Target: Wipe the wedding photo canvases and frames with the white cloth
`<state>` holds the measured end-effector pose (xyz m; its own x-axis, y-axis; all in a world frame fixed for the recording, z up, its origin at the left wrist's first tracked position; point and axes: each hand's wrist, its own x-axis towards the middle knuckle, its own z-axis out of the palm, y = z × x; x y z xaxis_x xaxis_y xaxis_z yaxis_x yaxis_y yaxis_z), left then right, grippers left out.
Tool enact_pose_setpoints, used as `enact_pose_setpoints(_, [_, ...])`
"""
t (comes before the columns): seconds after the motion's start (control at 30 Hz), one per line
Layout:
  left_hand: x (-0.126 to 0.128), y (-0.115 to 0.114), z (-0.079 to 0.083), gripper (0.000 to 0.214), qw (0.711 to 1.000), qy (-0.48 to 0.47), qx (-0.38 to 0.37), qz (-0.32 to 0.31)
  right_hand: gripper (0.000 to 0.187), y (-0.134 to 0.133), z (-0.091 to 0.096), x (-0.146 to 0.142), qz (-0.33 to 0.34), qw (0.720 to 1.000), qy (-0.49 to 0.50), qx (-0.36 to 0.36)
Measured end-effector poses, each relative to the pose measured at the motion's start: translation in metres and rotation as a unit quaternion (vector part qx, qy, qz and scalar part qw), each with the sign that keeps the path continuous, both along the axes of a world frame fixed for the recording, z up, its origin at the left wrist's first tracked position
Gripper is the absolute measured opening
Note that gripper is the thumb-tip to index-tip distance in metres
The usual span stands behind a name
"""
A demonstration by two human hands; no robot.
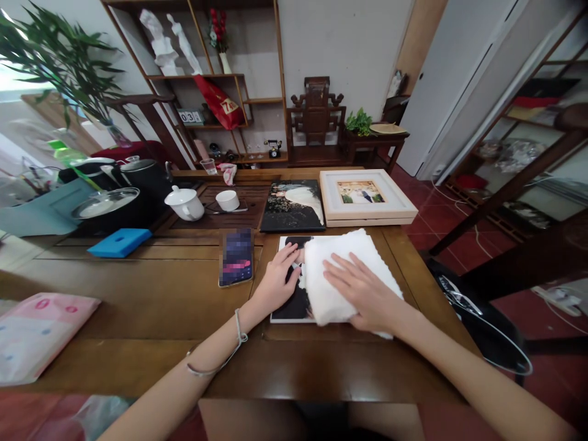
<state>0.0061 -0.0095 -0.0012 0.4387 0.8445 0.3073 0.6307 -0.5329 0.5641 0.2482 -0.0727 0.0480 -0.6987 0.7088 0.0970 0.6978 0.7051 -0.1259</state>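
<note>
My right hand [361,288] lies flat on a folded white cloth [376,260], its fingers stretched out. The cloth covers most of a photo panel [294,309] with a pale edge that lies on the wooden table. Its left part shows a dark picture. My left hand [278,278] rests with spread fingers on that uncovered part, beside the cloth. Just left of it lies a smartphone [236,257] with a lit screen. Behind the panel are a dark photo panel [294,205] and a white framed picture [367,196].
On the wooden table [169,306] lie a blue block [120,242] and a pink-and-white packet [41,334]. A tea tray [250,202] bears a white lidded teapot [184,203] and a white cup [227,200]. A black pot [108,211] with a glass lid stands at the left.
</note>
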Motion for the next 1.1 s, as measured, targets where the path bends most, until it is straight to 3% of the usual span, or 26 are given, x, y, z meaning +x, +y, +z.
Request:
enact_pose_setpoints(0.1, [-0.006, -0.002, 0.004, 0.052, 0.999, 0.023, -0.01, -0.036, 0.081, -0.006, 0.003, 0.004, 0.082, 0.996, 0.031, -0.032])
enact_pose_setpoints(0.17, [-0.008, -0.002, 0.005, 0.053, 0.998, 0.03, -0.01, -0.048, 0.078, 0.003, 0.001, 0.016, 0.092, 0.992, 0.077, -0.047])
enact_pose_setpoints(0.23, [-0.009, -0.002, 0.005, 0.053, 0.999, 0.03, -0.008, -0.045, 0.076, 0.017, -0.002, 0.032, 0.042, 0.992, 0.108, -0.043])
enact_pose_setpoints(0.33, [-0.008, -0.002, 0.003, 0.05, 0.999, 0.026, -0.005, -0.039, 0.074, 0.031, -0.009, 0.047, -0.087, 0.992, 0.092, -0.003])
enact_pose_setpoints(0.4, [-0.008, -0.001, 0.002, 0.048, 0.999, 0.025, -0.007, -0.034, 0.072, 0.03, -0.011, 0.045, -0.144, 0.988, 0.056, 0.026])
enact_pose_setpoints(0.47, [-0.007, -0.001, 0.002, 0.046, 0.999, 0.023, -0.012, -0.025, 0.069, 0.02, -0.011, 0.033, -0.158, 0.986, 0.017, 0.042])
enact_pose_setpoints(0.53, [-0.006, -0.001, 0.002, 0.046, 0.999, 0.02, -0.016, -0.019, 0.071, 0.006, -0.008, 0.017, -0.136, 0.99, -0.015, 0.039])
enact_pose_setpoints(0.63, [-0.006, -0.001, 0.002, 0.047, 0.999, 0.015, -0.017, -0.025, 0.081, -0.013, -0.004, -0.006, -0.04, 0.998, -0.037, 0.013])
enact_pose_setpoints(0.7, [-0.007, -0.001, 0.003, 0.047, 0.999, 0.011, -0.016, -0.033, 0.086, -0.019, -0.003, -0.013, 0.033, 0.999, -0.032, -0.003])
enact_pose_setpoints(0.77, [-0.007, -0.002, 0.003, 0.046, 0.999, 0.01, -0.014, -0.038, 0.087, -0.017, -0.003, -0.012, 0.061, 0.998, -0.02, -0.012])
enact_pose_setpoints(0.83, [-0.007, -0.002, 0.004, 0.046, 0.999, 0.012, -0.012, -0.037, 0.086, -0.008, -0.004, -0.004, 0.021, 1.0, -0.009, -0.008])
enact_pose_setpoints(0.97, [-0.007, -0.002, 0.003, 0.046, 1.0, 0.018, -0.008, -0.024, 0.074, 0.01, -0.008, 0.02, -0.162, 0.986, -0.017, 0.031])
enact_pose_setpoints(1.1, [-0.006, -0.003, 0.002, 0.045, 0.999, 0.022, -0.002, -0.022, 0.065, 0.001, -0.01, 0.018, -0.257, 0.962, -0.055, 0.077])
